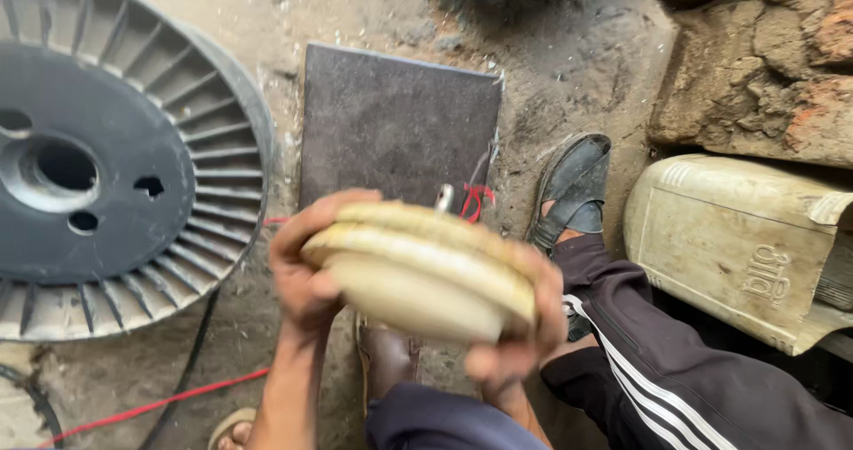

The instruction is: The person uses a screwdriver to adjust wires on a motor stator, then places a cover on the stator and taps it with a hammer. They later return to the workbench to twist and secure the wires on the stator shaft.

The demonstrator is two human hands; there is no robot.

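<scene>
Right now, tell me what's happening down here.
A person seated low over a dirt floor grips a stack of pale, cream-coloured discs between both hands: left hand on one side, right hand on the other. Behind it lies a dark slab, with a grey ribbed spool to the left and a red wire trailing across the ground.

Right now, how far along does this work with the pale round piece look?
Done: nothing finished shows. In hand: both hands, left hand and right hand, grip a cream grooved disc. Left: red wire by the dark slab lies loose; the grey spool sits untouched.
</scene>
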